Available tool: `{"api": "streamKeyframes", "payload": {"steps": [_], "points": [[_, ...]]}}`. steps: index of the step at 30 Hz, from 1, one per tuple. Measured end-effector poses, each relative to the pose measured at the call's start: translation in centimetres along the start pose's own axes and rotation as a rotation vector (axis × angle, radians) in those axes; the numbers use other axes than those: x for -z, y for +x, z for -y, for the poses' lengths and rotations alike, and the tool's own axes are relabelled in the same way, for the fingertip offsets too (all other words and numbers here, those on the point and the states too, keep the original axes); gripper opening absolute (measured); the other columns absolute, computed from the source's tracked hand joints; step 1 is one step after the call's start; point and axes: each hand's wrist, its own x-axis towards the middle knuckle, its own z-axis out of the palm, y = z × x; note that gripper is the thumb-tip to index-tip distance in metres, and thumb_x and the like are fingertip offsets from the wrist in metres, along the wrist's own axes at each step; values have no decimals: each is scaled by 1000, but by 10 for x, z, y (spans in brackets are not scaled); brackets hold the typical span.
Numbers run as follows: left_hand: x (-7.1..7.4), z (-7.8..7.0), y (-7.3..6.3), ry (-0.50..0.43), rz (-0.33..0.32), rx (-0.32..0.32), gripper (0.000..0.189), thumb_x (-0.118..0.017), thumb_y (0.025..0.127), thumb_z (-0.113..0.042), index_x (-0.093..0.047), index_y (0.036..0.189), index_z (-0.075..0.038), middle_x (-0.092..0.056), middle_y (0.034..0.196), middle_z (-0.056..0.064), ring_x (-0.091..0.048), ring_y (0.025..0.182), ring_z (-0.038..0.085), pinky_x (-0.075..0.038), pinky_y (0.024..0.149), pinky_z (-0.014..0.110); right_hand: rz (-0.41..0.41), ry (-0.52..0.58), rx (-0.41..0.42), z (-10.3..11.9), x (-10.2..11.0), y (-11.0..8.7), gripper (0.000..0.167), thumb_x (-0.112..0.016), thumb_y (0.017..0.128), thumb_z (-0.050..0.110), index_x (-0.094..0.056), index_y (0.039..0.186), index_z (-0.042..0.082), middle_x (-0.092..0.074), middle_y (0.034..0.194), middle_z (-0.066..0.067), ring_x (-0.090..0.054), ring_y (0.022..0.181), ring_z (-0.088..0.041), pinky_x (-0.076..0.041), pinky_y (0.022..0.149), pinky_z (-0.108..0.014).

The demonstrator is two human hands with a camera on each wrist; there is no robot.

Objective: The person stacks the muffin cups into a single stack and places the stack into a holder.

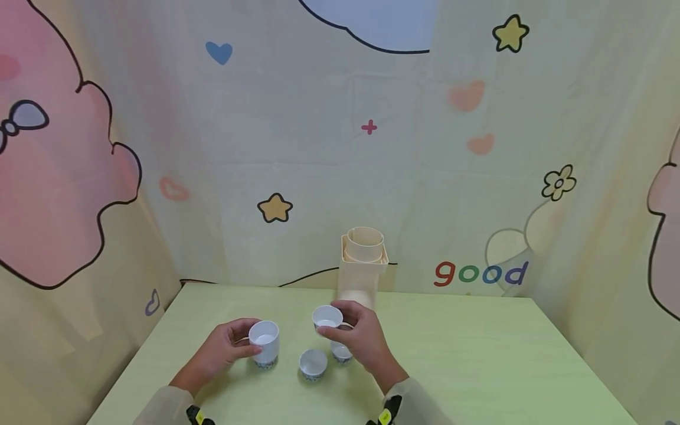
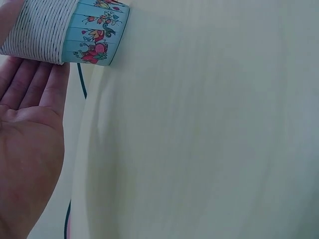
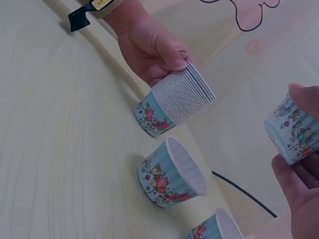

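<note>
My left hand [image 1: 223, 349] grips a tall stack of nested paper cups [image 1: 264, 341], fingers and thumb around its white ridged rims. In the right wrist view the stack's blue flowered base [image 3: 153, 117] is right at the tabletop. My right hand [image 1: 366, 337] pinches a single paper cup [image 1: 327, 317] by its side, raised above the table with its mouth up. Two more paper cups, white inside and blue with flowers outside, stand upright: a near cup [image 1: 313, 363] between the hands, and another cup [image 1: 342, 353] partly hidden under my right hand.
A beige cup dispenser [image 1: 358, 277] with a round tube on top stands at the back of the pale wooden table [image 1: 478, 354], beyond my right hand. Behind the table hangs a printed cloth [image 1: 319, 147] with stars and hearts, which also lines both sides.
</note>
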Motion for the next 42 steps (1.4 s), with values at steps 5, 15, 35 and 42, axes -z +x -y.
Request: {"api": "streamKeyframes", "payload": {"steps": [5,15,35,42], "points": [[0,-1,-1,-3,0,-10,69,-85,84,-18,-53,141,6,-60,140,24,-64,123,24,-58,98,25,28,10,4,-1,-16,5,60,-91,77,12,-63,129,-2,-71,123,-18,-70,106,-20,-61,87,-23],[1,0,1,-8,4,-6,71,-86,83,-19,-53,140,6,-60,140,24,-63,125,27,-58,99,26,71,65,2,0,-44,12,53,-90,77,6,-66,124,-2,-72,116,-17,-70,101,-17,-63,86,-26],[2,0,0,-28,19,-31,69,-86,83,-19,-55,139,6,-61,139,25,-65,123,26,-59,98,27,91,51,5,2,-86,18,55,-89,80,15,-67,129,5,-73,117,-10,-74,103,-23,-62,87,-26],[2,-1,1,-23,19,-14,70,-87,83,-20,-55,140,6,-61,140,24,-64,126,29,-58,99,27,70,37,11,-2,-100,19,51,-89,79,13,-69,126,4,-74,114,-9,-72,103,-18,-61,89,-23]]}}
